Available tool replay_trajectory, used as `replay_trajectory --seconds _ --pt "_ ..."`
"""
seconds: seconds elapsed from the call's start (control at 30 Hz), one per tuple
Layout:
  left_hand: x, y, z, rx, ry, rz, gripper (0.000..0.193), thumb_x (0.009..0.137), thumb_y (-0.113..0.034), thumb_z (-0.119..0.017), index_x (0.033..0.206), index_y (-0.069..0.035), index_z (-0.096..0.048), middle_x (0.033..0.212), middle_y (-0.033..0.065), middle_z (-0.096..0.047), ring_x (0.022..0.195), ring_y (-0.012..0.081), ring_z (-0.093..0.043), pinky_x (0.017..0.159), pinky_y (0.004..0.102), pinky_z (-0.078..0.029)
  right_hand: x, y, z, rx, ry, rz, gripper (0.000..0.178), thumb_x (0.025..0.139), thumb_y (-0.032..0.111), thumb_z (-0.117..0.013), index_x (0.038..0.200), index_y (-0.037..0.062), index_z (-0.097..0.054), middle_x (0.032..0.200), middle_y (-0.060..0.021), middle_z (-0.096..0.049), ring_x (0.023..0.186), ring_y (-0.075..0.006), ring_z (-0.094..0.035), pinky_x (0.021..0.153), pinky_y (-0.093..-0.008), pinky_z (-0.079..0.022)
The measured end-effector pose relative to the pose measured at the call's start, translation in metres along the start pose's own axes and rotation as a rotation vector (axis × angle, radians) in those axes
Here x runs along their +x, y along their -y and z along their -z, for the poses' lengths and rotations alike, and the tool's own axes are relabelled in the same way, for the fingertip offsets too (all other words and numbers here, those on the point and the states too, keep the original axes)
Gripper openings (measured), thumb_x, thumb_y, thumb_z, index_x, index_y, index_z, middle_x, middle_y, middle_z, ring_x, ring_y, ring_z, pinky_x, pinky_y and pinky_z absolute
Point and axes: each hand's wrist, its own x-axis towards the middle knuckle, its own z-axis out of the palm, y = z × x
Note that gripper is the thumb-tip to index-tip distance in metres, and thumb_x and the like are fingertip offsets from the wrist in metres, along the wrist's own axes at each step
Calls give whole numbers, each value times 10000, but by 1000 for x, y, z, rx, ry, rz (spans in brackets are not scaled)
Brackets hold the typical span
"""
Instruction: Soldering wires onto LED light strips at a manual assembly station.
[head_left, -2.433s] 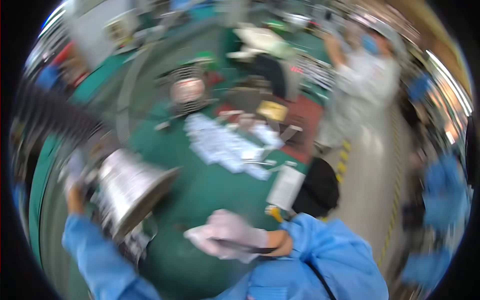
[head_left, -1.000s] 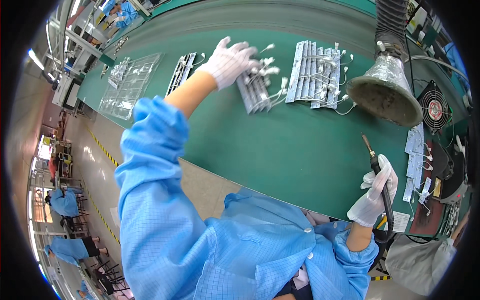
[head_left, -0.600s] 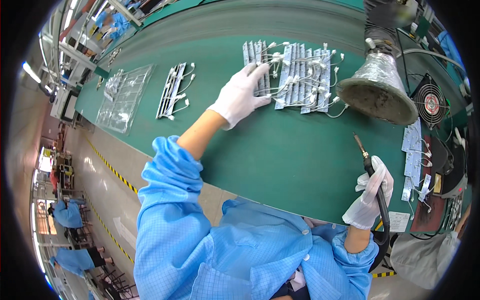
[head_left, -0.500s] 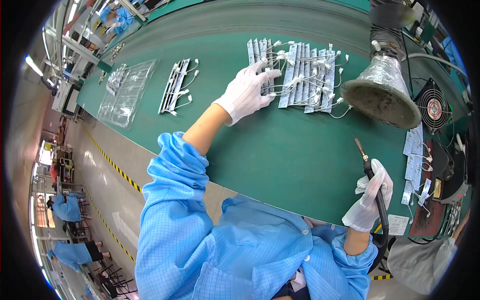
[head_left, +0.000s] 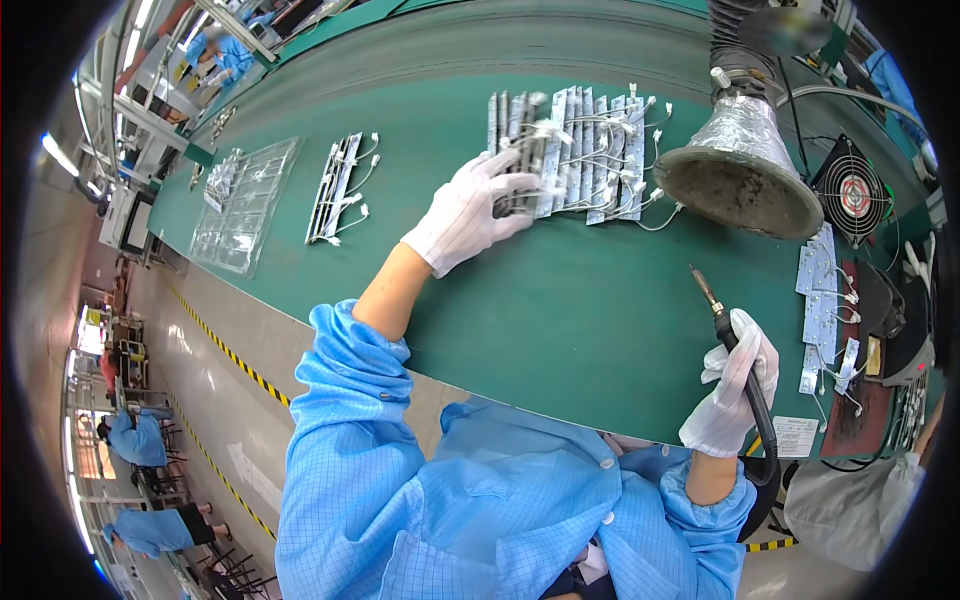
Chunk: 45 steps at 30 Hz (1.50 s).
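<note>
My left hand (head_left: 466,212), in a white glove, has its fingers curled round the near end of several narrow circuit board strips (head_left: 515,125). These strips and their white wires are smeared by motion, and the fingers hide part of them. Right beside them lies a row of similar light grey strips (head_left: 603,160) with white wires and plugs. My gloved right hand (head_left: 738,385) is wrapped round the black handle of a soldering iron (head_left: 724,322). Its metal tip points up and away, over the green mat and apart from the strips.
A smaller strip bundle (head_left: 333,188) and a clear plastic tray (head_left: 245,215) lie to the left. A foil-wrapped extraction funnel (head_left: 738,180) overhangs the right side. Beyond it are a round fan (head_left: 855,203) and wired boards (head_left: 820,300). Another person's pale sleeve (head_left: 845,510) shows at lower right.
The strips in my left hand have shifted slightly toward me and closer to the neighbouring row. My right hand keeps the soldering iron in nearly the same pose. The whole view has shifted a little.
</note>
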Motion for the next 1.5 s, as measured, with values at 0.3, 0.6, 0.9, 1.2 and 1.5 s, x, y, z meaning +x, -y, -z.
replay_trajectory --seconds 0.3,0.6,0.9,1.2,1.5 --pt "13 15 -1 240 28 640 554 880 -475 -576 1122 16 -661 1050 206 -673 972 309 -655 888 378 -502 1 4 -3 46 -23 -21 220 976 93 -500 1111 -49 -600 978 -140 -685 622 -81 -573 579 -210 -472" --pt "7 78 -10 -1759 -230 657 65 889 -47 -581 936 -5 -569 750 34 -541 614 110 -508 564 246 -427 8 20 -8 309 44 -333 268 962 211 -562 1072 -14 -658 666 62 -520 508 7 -412 430 -162 -293" --pt "-7 91 -12 -1833 -576 411 412 994 -97 -455 1403 -64 -409 1008 31 -526 872 145 -496 759 290 -465 14 2 -1 62 -3 243 94 852 49 -568 894 96 -638 626 -23 -516 566 -166 -533 570 -253 -418" --pt "-21 -17 43 -1150 117 -361 172 734 -58 -682 903 -48 -650 993 142 -637 873 263 -619 720 340 -504 25 10 10 121 16 207 194 853 18 -626 1047 22 -615 778 -51 -610 595 -156 -571 544 -301 -449" --pt "14 -120 -13 -747 635 267 449 837 -329 -672 1097 36 -638 915 135 -674 834 224 -629 768 331 -493 10 10 -6 281 -55 -132 234 904 63 -608 1127 -3 -623 975 -82 -649 683 -79 -555 603 -249 -470"
